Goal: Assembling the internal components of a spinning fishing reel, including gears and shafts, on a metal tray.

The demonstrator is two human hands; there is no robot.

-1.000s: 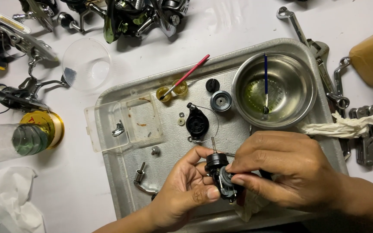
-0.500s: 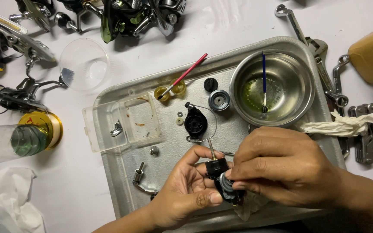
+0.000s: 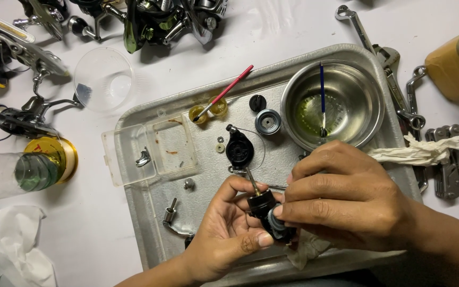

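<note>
**Both hands clasp a small black reel part over the metal tray**

A white table [image 3: 272, 37] carries everything. On it lies a large metal tray [image 3: 150, 212], running from the middle to the near edge. At the tray's far right stands a round steel bowl [image 3: 357, 106] with greenish liquid and a blue-handled brush [image 3: 322, 90] leaning in it. On the tray's left side lies a clear plastic box [image 3: 134, 159], and near its middle a black side cover [image 3: 239, 149]. A red-handled brush [image 3: 227, 90] rests across two small yellow cups at the tray's far edge.

At the near centre of the tray, the right hand [image 3: 346, 207] and the left hand [image 3: 224, 239] meet. Between them is the black reel part [image 3: 264, 207], a thin shaft rising from its top. The left hand cradles it from below with thumb and fingers closed on it; the right hand pinches it from the right side, fingers wrapped over.

Fishing reels [image 3: 155, 18] lie along the far edge, wrenches [image 3: 378, 53] to the right.
</note>
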